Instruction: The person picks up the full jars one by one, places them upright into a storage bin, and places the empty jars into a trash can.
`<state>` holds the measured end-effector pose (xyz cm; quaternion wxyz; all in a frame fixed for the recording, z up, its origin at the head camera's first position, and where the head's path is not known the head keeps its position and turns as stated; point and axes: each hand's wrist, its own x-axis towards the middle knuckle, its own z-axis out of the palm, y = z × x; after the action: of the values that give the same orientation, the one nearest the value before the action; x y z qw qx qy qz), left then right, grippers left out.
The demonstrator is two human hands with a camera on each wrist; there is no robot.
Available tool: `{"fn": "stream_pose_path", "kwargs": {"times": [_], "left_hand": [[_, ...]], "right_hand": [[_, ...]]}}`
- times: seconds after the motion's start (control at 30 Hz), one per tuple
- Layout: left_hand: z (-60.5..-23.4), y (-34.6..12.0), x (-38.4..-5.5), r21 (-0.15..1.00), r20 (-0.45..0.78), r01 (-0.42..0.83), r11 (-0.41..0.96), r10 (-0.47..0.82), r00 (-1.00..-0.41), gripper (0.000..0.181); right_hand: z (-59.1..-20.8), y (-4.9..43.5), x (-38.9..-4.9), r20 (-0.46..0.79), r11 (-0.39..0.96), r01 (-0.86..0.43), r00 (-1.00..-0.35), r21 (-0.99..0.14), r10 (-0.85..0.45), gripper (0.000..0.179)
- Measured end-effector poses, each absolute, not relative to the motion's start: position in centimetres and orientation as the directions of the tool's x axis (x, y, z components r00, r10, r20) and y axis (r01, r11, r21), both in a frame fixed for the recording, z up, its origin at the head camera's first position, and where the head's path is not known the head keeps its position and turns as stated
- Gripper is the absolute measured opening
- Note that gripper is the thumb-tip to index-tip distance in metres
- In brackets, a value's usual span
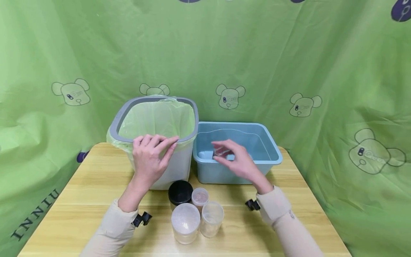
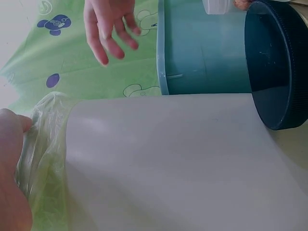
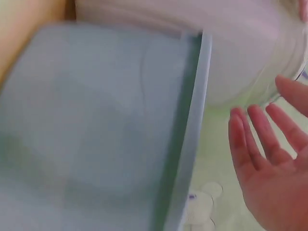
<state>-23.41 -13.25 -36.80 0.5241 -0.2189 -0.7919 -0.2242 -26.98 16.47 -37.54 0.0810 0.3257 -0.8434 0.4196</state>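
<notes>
My left hand [image 1: 148, 157] grips the front rim of a white trash bin [image 1: 174, 164], which has a grey rim ring and a pale green liner bag. In the left wrist view, the thumb meets the bunched liner [image 2: 45, 144] at the bin's top edge. My right hand [image 1: 236, 159] hovers over the front edge of a blue plastic basin [image 1: 224, 173], thumb and fingers spread. The right wrist view shows this hand [image 3: 274, 159] holding nothing. Inside the basin, partly hidden behind the fingers, lies a small reddish, clear-sided item [image 1: 221, 151].
In front of the bin stand a black-lidded jar [image 1: 180, 192], a small clear jar [image 1: 200, 197] and two larger translucent containers, one left [image 1: 185, 223] and one right [image 1: 212, 219]. All are on the wooden table [image 1: 80, 203]. A green printed curtain [image 1: 257, 53] surrounds it.
</notes>
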Motion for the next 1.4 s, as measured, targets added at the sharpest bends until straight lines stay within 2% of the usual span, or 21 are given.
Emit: {"fn": "stream_pose_path", "kwargs": {"times": [0.2,0.4,0.53,0.7,0.9,1.17,1.4], "left_hand": [[-36.8,-13.4,-23.4,0.127,0.929,0.578,0.806,0.108,-0.355,0.021],[-36.8,-13.3,-23.4,0.12,0.924,0.573,0.811,0.119,-0.363,0.022],[-36.8,-13.3,-23.4,0.12,0.927,0.571,0.812,0.115,-0.358,0.021],[-36.8,-13.3,-23.4,0.118,0.928,0.573,0.811,0.115,-0.354,0.021],[-36.8,-13.3,-23.4,0.118,0.927,0.573,0.811,0.118,-0.357,0.021],[-36.8,-13.2,-23.3,0.127,0.927,0.578,0.806,0.111,-0.358,0.021],[-36.8,-13.2,-23.3,0.126,0.926,0.576,0.808,0.113,-0.361,0.021]], "right_hand": [[-40.7,15.5,-24.8,0.23,0.366,-0.567,-0.721,-0.738,-0.654,0.053],[-43.8,15.0,-24.2,0.058,0.352,-0.47,-0.66,-0.809,-0.749,0.059],[-44.9,14.6,-24.3,-0.028,0.384,-0.442,-0.625,-0.811,-0.78,0.059],[-45.3,14.3,-24.5,-0.08,0.424,-0.468,-0.593,-0.776,-0.801,0.057],[-45.5,14.2,-24.7,-0.098,0.426,-0.451,-0.587,-0.785,-0.803,0.055],[-45.2,13.8,-24.6,0.018,0.412,-0.597,-0.582,-0.689,-0.813,0.048],[-44.6,13.3,-23.9,0.072,0.45,-0.638,-0.621,-0.625,-0.781,0.045]]}}
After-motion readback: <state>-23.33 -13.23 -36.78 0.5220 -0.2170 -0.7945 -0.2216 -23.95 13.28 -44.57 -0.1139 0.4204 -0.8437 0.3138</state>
